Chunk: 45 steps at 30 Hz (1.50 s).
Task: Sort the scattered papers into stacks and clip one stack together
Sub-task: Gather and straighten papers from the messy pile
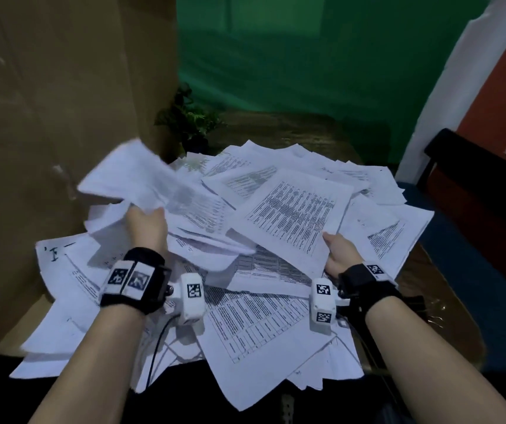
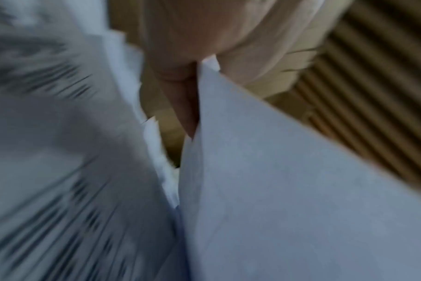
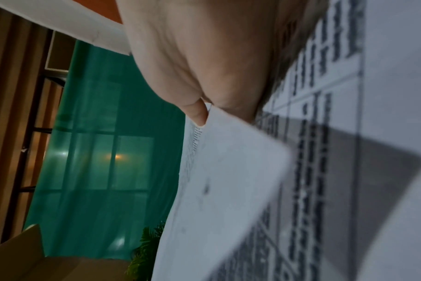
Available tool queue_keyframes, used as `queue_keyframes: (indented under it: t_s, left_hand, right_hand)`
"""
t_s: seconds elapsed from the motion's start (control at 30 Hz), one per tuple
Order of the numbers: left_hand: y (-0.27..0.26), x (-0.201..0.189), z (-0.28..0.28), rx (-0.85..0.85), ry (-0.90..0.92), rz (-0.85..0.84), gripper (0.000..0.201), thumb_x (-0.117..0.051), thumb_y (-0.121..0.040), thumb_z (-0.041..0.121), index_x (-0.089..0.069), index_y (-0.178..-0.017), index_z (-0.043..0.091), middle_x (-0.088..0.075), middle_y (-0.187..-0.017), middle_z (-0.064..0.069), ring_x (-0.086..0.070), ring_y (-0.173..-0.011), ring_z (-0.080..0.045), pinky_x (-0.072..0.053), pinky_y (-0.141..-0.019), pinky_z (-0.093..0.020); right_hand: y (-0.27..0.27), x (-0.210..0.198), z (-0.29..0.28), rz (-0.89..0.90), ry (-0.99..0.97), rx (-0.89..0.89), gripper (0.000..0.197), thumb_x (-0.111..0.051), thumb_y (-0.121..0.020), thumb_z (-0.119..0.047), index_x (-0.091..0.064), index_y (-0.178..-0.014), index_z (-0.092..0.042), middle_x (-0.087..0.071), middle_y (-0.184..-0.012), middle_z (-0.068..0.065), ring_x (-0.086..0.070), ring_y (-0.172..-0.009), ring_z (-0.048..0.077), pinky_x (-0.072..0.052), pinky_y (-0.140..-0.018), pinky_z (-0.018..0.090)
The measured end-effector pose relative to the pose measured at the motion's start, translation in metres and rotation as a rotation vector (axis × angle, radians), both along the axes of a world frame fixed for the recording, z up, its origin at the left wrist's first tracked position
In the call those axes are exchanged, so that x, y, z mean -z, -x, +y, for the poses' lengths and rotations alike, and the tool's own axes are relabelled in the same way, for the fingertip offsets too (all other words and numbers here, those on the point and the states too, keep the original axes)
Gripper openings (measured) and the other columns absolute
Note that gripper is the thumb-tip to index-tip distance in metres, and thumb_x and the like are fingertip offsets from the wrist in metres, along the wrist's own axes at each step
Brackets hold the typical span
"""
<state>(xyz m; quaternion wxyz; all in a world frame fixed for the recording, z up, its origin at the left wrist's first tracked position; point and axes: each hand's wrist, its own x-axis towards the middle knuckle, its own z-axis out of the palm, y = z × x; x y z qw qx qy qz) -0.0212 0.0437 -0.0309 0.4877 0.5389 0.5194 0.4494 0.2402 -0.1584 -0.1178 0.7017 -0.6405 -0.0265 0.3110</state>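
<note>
A heap of scattered printed papers (image 1: 261, 325) covers the table in the head view. My left hand (image 1: 146, 223) grips a blurred bunch of sheets (image 1: 141, 182) raised above the heap's left side; the left wrist view shows the hand (image 2: 180, 81) pinching a sheet (image 2: 276, 190) beside more blurred printed pages (image 2: 48, 152). My right hand (image 1: 339, 252) pinches the near corner of a printed table sheet (image 1: 291, 218) lifted above the pile. In the right wrist view the right hand (image 3: 204, 106) holds that sheet (image 3: 219, 190) at its corner. No clip is visible.
A large cardboard panel (image 1: 46, 133) stands at the left. A small potted plant (image 1: 189, 120) sits behind the heap before a green curtain (image 1: 307, 56). A dark chair (image 1: 472, 172) stands at the right. Bare wooden table (image 1: 438, 289) shows at the right edge.
</note>
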Motion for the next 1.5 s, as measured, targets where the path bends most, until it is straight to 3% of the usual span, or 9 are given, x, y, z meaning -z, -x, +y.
queue_keyframes:
  t_s: [0.33, 0.5, 0.67, 0.8, 0.9, 1.03, 1.2, 1.33, 1.5]
  left_hand:
    - [0.037, -0.142, -0.025, 0.173, -0.839, -0.221, 0.014, -0.071, -0.082, 0.03, -0.058, -0.076, 0.03, -0.062, -0.077, 0.015, -0.058, -0.073, -0.002, -0.046, -0.068, -0.019]
    - [-0.02, -0.119, -0.002, 0.394, -0.501, 0.014, 0.022, -0.059, -0.093, 0.015, -0.062, -0.072, 0.019, -0.06, -0.061, 0.013, -0.051, -0.055, 0.014, -0.038, -0.064, -0.02]
    - [-0.065, -0.043, 0.007, 0.53, -0.089, 0.244, 0.052, -0.042, -0.1, 0.036, -0.048, -0.135, -0.002, -0.055, -0.133, -0.011, -0.053, -0.119, -0.027, -0.041, -0.097, -0.031]
    - [-0.077, -0.006, -0.005, 0.578, 0.104, 0.399, 0.061, -0.025, -0.104, 0.042, -0.033, -0.145, -0.002, -0.036, -0.149, -0.015, -0.039, -0.135, -0.033, -0.032, -0.107, -0.035]
    - [-0.079, 0.012, -0.009, 0.636, 0.129, 0.356, 0.053, -0.029, -0.105, 0.033, -0.03, -0.147, 0.001, -0.033, -0.152, -0.014, -0.036, -0.137, -0.03, -0.031, -0.108, -0.035]
    - [-0.068, 0.018, -0.005, 0.576, 0.209, 0.342, 0.065, -0.04, -0.101, 0.038, -0.022, -0.147, -0.003, -0.038, -0.148, -0.017, -0.04, -0.133, -0.033, -0.035, -0.1, -0.034]
    - [-0.061, -0.032, -0.021, 0.475, -0.151, -0.052, 0.064, -0.031, -0.101, 0.048, -0.017, -0.151, 0.011, -0.029, -0.154, -0.003, -0.028, -0.142, -0.022, -0.026, -0.114, -0.037]
    - [-0.056, -0.089, -0.056, 0.324, -0.774, -0.365, 0.037, -0.03, -0.104, 0.008, -0.029, -0.135, -0.012, -0.045, -0.125, 0.023, -0.041, -0.111, 0.023, -0.027, -0.095, 0.001]
    - [-0.063, -0.085, -0.064, 0.32, -0.835, -0.418, 0.039, -0.026, -0.101, 0.021, -0.036, -0.115, -0.013, -0.039, -0.091, 0.015, -0.045, -0.079, 0.014, -0.035, -0.078, -0.006]
  right_hand:
    - [0.014, -0.013, -0.005, 0.089, -0.191, -0.009, 0.028, -0.034, -0.105, -0.008, -0.048, -0.129, -0.004, -0.067, -0.11, 0.014, -0.065, -0.099, 0.029, -0.047, -0.099, 0.051]
    - [0.016, -0.014, 0.004, 0.08, -0.122, -0.037, 0.028, -0.043, -0.101, -0.008, -0.057, -0.124, -0.002, -0.066, -0.12, 0.017, -0.065, -0.103, 0.031, -0.053, -0.089, 0.045]
    - [0.024, -0.026, -0.002, 0.009, -0.044, -0.162, 0.029, -0.054, -0.095, -0.017, -0.064, -0.116, 0.0, -0.072, -0.098, 0.013, -0.069, -0.079, 0.027, -0.056, -0.071, 0.033]
    - [0.038, -0.041, -0.012, -0.05, -0.01, -0.339, 0.057, -0.053, -0.093, -0.055, -0.05, -0.139, -0.021, -0.061, -0.126, -0.005, -0.059, -0.12, 0.022, -0.048, -0.1, 0.037]
    - [0.05, -0.041, -0.007, -0.234, 0.15, -0.519, 0.04, -0.069, -0.09, -0.018, -0.055, -0.127, -0.011, -0.074, -0.101, -0.002, -0.063, -0.115, 0.029, -0.055, -0.088, 0.033]
    - [0.053, -0.066, -0.006, -0.442, 0.146, -0.463, 0.044, -0.054, -0.091, 0.005, -0.051, -0.13, -0.016, -0.063, -0.122, 0.007, -0.063, -0.105, 0.028, -0.051, -0.083, 0.034]
    - [0.06, -0.142, -0.023, -0.552, -0.197, -0.408, 0.034, -0.05, -0.096, 0.0, -0.055, -0.117, -0.027, -0.068, -0.105, -0.003, -0.068, -0.085, 0.012, -0.057, -0.07, 0.026]
    - [0.074, -0.185, -0.027, -0.81, -0.271, -0.355, 0.024, -0.055, -0.097, -0.012, -0.052, -0.116, -0.028, -0.065, -0.112, -0.006, -0.065, -0.098, 0.008, -0.055, -0.085, 0.025]
    - [0.083, -0.184, -0.033, -0.829, -0.315, -0.276, 0.042, -0.063, -0.093, -0.023, -0.047, -0.131, -0.029, -0.063, -0.12, -0.018, -0.06, -0.108, -0.008, -0.047, -0.081, 0.006]
